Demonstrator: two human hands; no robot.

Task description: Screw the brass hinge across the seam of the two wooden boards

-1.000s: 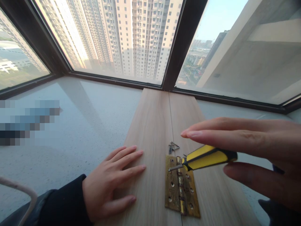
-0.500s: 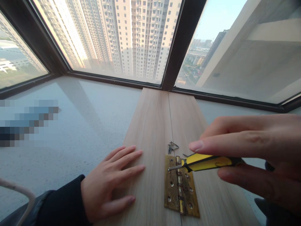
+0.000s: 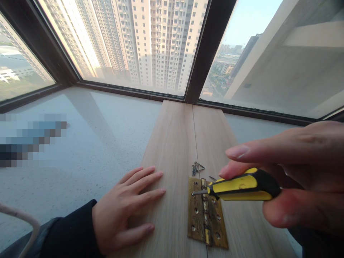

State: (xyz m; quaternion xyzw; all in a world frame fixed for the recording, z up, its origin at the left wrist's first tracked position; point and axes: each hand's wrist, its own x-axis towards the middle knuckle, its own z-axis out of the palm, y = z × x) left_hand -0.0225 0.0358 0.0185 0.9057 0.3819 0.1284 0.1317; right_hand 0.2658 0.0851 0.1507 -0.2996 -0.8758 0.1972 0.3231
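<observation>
Right hand point(image 3: 295, 179) has closed round the screwdriver point(image 3: 242, 186), tip on brass hinge point(image 3: 206, 215); left hand point(image 3: 123, 208) stays flat, fingers spread on the board point(image 3: 172, 143).

Two wooden boards point(image 3: 174, 150) lie side by side on a pale stone windowsill point(image 3: 102, 136), running up to the dark window frame point(image 3: 199, 53) that closes off the far edge. The left hand point(image 3: 126, 211) lies flat on the near left board, blocking that corner. A brass hinge point(image 3: 205, 213) straddles the seam, with a small heap of screws point(image 3: 197, 167) just beyond it. The right hand point(image 3: 295, 172), its fingers point(image 3: 242, 152) spread over a yellow-and-black screwdriver point(image 3: 242, 186), fills the near right side. Bare board stretches between the screws and the frame; the sill lies open left of the boards.
</observation>
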